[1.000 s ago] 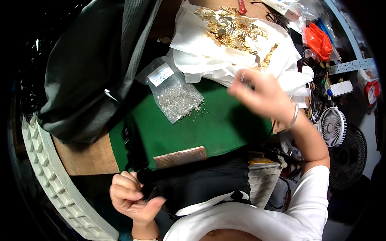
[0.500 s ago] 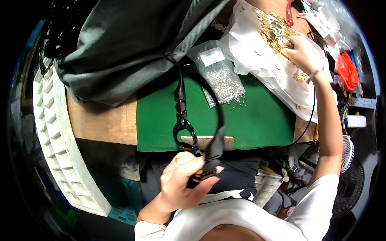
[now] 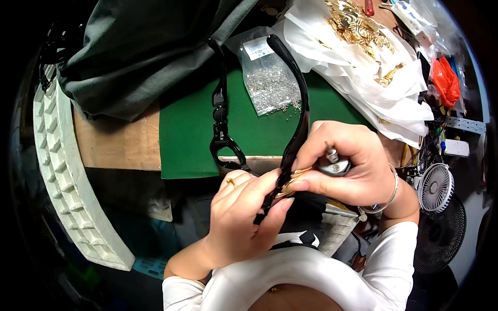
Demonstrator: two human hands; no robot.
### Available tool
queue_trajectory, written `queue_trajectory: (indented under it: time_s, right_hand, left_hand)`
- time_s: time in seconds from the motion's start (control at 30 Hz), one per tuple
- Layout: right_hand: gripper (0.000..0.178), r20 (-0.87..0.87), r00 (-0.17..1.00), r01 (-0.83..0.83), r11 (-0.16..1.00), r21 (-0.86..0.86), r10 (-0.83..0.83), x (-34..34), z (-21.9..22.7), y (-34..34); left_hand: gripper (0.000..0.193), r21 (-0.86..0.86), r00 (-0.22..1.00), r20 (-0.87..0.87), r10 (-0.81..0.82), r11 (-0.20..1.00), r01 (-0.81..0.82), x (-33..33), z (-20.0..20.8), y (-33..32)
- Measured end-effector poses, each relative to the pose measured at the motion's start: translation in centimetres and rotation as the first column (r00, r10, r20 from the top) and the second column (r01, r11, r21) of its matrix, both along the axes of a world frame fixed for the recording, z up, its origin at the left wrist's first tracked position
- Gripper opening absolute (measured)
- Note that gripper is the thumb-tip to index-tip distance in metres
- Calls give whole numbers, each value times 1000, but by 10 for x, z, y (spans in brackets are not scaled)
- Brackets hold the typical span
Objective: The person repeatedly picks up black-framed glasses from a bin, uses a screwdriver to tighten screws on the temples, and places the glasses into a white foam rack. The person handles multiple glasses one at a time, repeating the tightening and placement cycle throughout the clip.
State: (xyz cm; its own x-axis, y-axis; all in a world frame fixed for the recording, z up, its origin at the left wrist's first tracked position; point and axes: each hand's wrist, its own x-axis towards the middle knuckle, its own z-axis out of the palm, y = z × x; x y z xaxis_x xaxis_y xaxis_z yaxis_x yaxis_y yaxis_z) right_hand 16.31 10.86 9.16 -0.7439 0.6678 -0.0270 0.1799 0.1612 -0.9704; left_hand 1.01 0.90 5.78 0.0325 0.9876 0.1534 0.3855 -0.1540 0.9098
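Observation:
A glossy black eyeglass frame is in my left hand, which is closed round the frame near its right hinge. One temple stands up at the left and the other rises at the right. My right hand pinches a thin gold-coloured metal piece against the base of the right temple. Tucked in that same hand is a screwdriver-like tool with a metal tip pointing up. Fingers hide part of the gold piece and the hinge.
A green mat bears a clear plastic bag of tiny silvery parts, some spilled beside it. Gold pieces lie on white wrapping at the far right. A grey-green fabric bag fills the far left. A small white fan stands right.
My right hand has come back from the gold pieces to the glasses, bringing a gold piece to the temple. My left hand has kept its hold on the frame.

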Motion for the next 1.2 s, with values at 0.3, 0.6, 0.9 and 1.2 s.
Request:
queue_trajectory:
  time_s: [0.3,0.6,0.9,1.2]
  right_hand:
    - [25,-84,992,101,988,116,-91,-5,-12,-9]
    - [25,-119,990,45,966,-256,-78,-7,-16,-3]
    - [49,270,957,-150,975,162,103,28,-29,5]
    - [54,656,727,-195,854,483,-205,13,-63,-17]
  left_hand:
    - [15,19,997,-56,56,998,-55,-2,3,1]
    - [12,87,993,-21,117,990,-114,4,-1,0]
    - [22,-408,704,485,519,846,-343,-32,20,-25]
    - [40,-366,683,526,506,860,-356,-30,5,-23]
